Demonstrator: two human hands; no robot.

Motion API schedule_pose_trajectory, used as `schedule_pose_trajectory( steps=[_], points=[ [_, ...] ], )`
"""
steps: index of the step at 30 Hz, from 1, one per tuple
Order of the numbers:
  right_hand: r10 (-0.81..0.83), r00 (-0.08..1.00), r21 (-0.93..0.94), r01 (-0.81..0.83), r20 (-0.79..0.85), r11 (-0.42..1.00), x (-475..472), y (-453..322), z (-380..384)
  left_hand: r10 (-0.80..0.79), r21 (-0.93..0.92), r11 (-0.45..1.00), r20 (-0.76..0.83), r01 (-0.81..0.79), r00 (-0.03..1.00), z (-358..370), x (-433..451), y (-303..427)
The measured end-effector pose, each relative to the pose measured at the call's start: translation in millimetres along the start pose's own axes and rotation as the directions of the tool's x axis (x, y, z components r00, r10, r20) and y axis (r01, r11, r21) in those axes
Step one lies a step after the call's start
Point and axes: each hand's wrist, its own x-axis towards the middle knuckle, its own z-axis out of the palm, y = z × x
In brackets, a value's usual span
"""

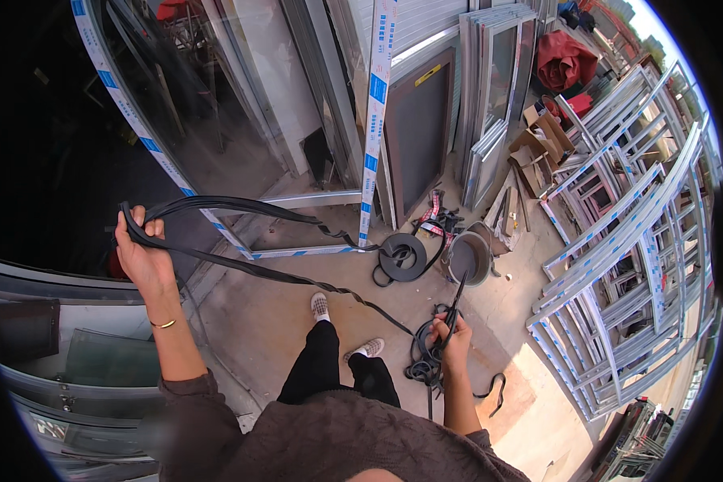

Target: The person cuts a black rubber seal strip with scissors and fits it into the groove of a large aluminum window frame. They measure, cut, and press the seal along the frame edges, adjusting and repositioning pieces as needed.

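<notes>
Raised at the left, my left hand [144,256] grips a loop of black rubber sealing strip [241,205]. One run of it twists down toward a flat black coil [402,258] on the concrete floor. The other run slopes across to my right hand [452,340], where the fingers are closed around bunched strip. A dark pointed piece [460,289] juts up from that hand; whether it is a tool or a strip end, I cannot tell. Below and beside the right hand is a tangle of black strip [423,369], partly hidden by the fingers.
A glazed frame with blue-and-white protective film [370,162] stands just ahead. Right of the coil is a metal bucket [469,256]. Stacked window frames [614,289] crowd the right side, with a cardboard box [542,141] behind. A short strip [499,394] lies on the floor.
</notes>
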Motion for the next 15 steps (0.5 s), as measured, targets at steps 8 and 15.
schedule_pose_trajectory(
  steps=[8, 15],
  points=[
    [-0.044, 0.995, -0.041, 0.040, -0.088, 0.998, -38, -18, 70, 0.391, 0.027, 0.919, -0.192, -0.393, 0.900, -51, 84, 118],
    [-0.084, 0.996, -0.127, 0.081, -0.014, 0.989, -51, -17, 122, 0.083, 0.076, 0.994, -0.133, -0.073, 0.988, -115, 50, 54]
  ],
)
